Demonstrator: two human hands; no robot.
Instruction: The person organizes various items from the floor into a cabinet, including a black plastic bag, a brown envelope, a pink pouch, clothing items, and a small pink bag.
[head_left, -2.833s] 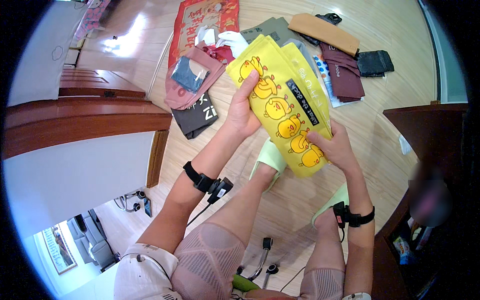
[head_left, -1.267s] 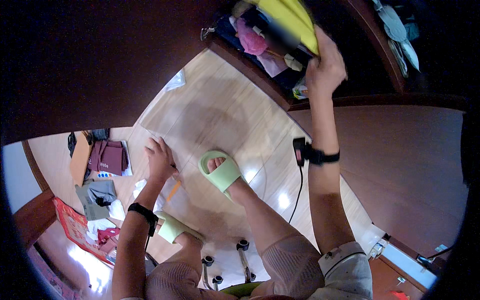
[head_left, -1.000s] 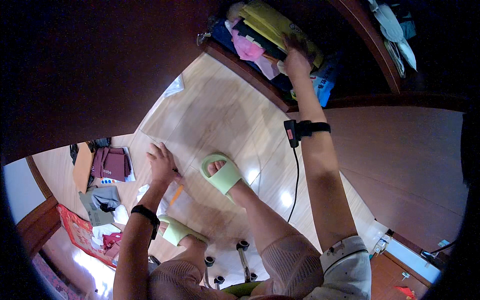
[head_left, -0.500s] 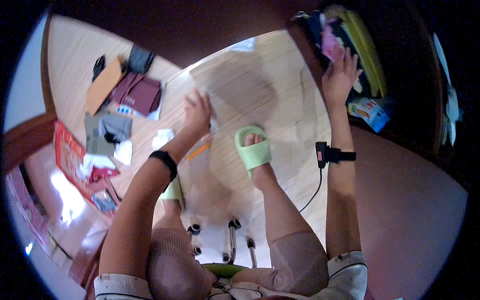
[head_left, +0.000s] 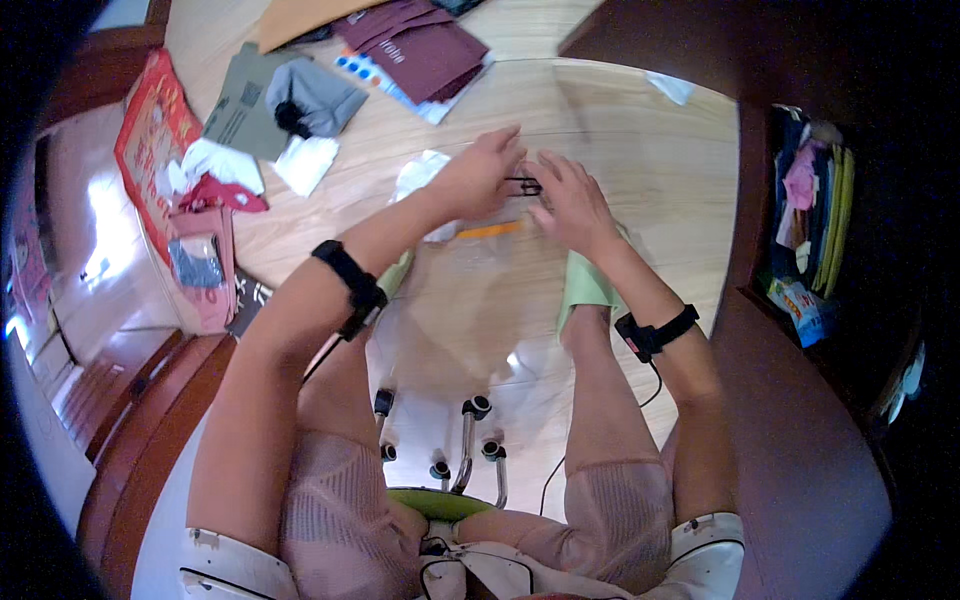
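Note:
Over the floor in front of me, my left hand (head_left: 482,172) and my right hand (head_left: 572,204) meet with fingers bent toward each other. Between their fingertips shows a small black thing with thin loops (head_left: 525,186); its kind is too small to make out, and both hands appear to pinch it. Just below the hands lies an orange strip (head_left: 490,230), seemingly on a clear plastic bag. White crumpled material (head_left: 420,178) is beside my left wrist, partly hidden by the forearm.
To the left, maroon paper bags (head_left: 425,55), a grey-green bag (head_left: 245,105), grey cloth (head_left: 325,98) and a red printed bag (head_left: 155,145) lie on the floor. An open cabinet (head_left: 755,210) at the right holds folded clothes (head_left: 810,215). Chair legs (head_left: 468,445) stand below me.
My right hand has left the clothes in the cabinet and come to the middle, beside my left hand. The small black thing now shows between them. The view has shifted.

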